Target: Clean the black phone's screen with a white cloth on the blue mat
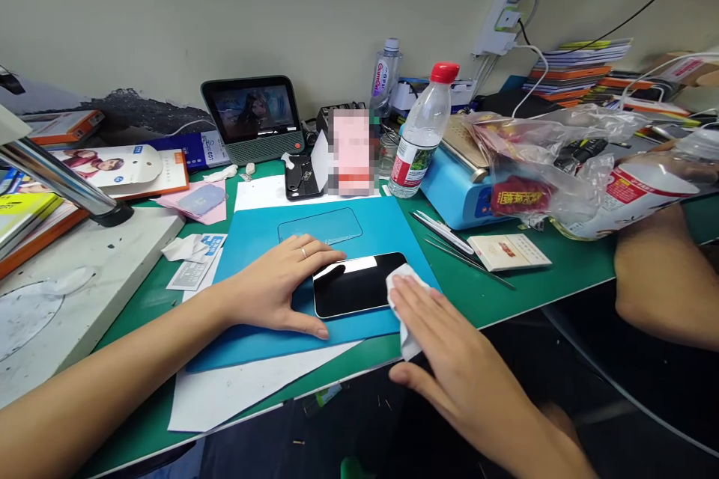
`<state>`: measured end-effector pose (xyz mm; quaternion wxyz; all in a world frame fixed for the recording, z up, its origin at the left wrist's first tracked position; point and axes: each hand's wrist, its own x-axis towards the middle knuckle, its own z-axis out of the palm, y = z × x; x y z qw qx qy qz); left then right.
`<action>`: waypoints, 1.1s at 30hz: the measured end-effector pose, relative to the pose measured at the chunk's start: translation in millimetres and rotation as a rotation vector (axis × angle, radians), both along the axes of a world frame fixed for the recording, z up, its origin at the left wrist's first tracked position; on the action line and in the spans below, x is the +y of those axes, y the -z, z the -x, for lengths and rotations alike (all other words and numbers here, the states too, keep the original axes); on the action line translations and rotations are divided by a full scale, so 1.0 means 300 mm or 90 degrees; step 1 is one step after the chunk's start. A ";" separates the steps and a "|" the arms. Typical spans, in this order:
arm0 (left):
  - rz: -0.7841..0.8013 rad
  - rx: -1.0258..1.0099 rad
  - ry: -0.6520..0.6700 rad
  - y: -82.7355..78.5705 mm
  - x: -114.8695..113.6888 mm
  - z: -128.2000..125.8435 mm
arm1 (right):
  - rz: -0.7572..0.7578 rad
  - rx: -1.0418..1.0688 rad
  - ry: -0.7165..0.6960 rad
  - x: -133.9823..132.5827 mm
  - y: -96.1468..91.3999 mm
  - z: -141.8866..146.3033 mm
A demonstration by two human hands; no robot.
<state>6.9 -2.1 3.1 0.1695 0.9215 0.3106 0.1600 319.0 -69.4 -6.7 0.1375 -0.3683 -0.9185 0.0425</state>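
A smartphone [362, 292] with a black glossy screen and pale frame lies flat on a blue mat [247, 239]. My left hand [275, 281], wearing a ring, rests at the phone's left end with fingers spread; the fingertips lie along its far edge and the thumb is on the mat by the near corner. Under the stretched fingers of my right hand [449, 337] a folded white wipe [411, 344] is pressed against the phone's right end. Beyond the phone, a clear phone-shaped sheet with a dark outline [320, 228] lies on the mat.
Tweezers and thin tools [449, 236] lie right of the mat, beside a cigarette pack [510, 251]. Behind stand a water bottle [419, 142], a blue scale-like device [457, 191] and a small display [255, 120]. Another person's arm [663, 277] is at right.
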 end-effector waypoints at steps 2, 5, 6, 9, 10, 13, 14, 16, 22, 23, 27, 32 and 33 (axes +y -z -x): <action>-0.005 -0.002 0.003 0.001 0.001 -0.001 | 0.017 0.003 0.026 0.008 0.006 -0.037; -0.014 -0.008 0.004 0.003 0.001 -0.002 | 0.054 0.017 0.038 0.030 0.004 -0.044; -0.018 -0.008 0.004 0.004 0.001 -0.003 | 0.065 0.025 0.042 0.042 0.001 -0.037; -0.020 -0.006 0.000 0.006 0.000 -0.004 | 0.101 0.039 0.056 0.091 -0.015 -0.005; -0.019 -0.006 -0.001 0.006 -0.001 -0.003 | 0.112 0.037 0.058 0.106 -0.019 0.005; -0.021 -0.007 -0.006 0.007 0.000 -0.003 | 0.118 0.023 0.057 0.132 -0.024 0.024; -0.023 -0.009 -0.007 0.006 0.000 -0.003 | 0.110 0.021 0.057 0.134 -0.021 0.026; -0.020 -0.013 -0.009 0.006 0.002 -0.003 | 0.090 0.017 0.060 0.130 -0.014 0.028; -0.008 -0.070 -0.012 0.010 0.008 0.011 | 0.074 -0.030 0.029 0.123 -0.031 0.113; -0.007 -0.083 -0.014 0.011 0.008 0.014 | 0.086 -0.037 0.001 0.123 -0.039 0.147; 0.011 -0.091 -0.011 0.016 0.008 0.022 | 0.099 0.001 -0.049 0.114 -0.048 0.288; 0.019 -0.083 -0.002 0.017 0.009 0.024 | 0.089 0.055 -0.064 0.086 -0.022 0.350; 0.020 -0.081 0.001 0.016 0.009 0.024 | 0.092 0.061 -0.071 0.075 -0.018 0.345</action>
